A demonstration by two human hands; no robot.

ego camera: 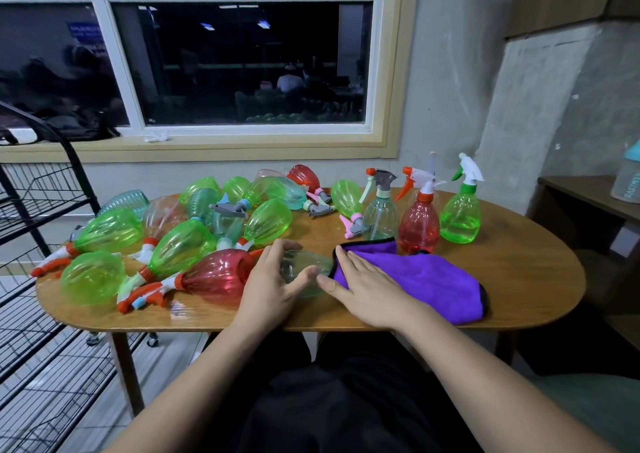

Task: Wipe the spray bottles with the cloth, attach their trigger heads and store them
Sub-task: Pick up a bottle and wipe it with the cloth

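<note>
A clear teal spray bottle [304, 267] lies on its side near the front of the wooden table [519, 279]. My left hand [273, 286] curls round it, fingers over its top and thumb at its front. My right hand [363, 286] rests flat on a purple cloth [433, 279], fingers straight, beside the bottle. Three bottles with trigger heads stand upright behind the cloth: a clear one [381, 215], a red one [419, 226] and a green one [461, 215].
Several green, red and clear bottles lie in a pile on the table's left half, such as a red one [218, 274] next to my left hand. A black wire rack [41, 245] stands at the left. A low dark shelf [588, 196] is at the right.
</note>
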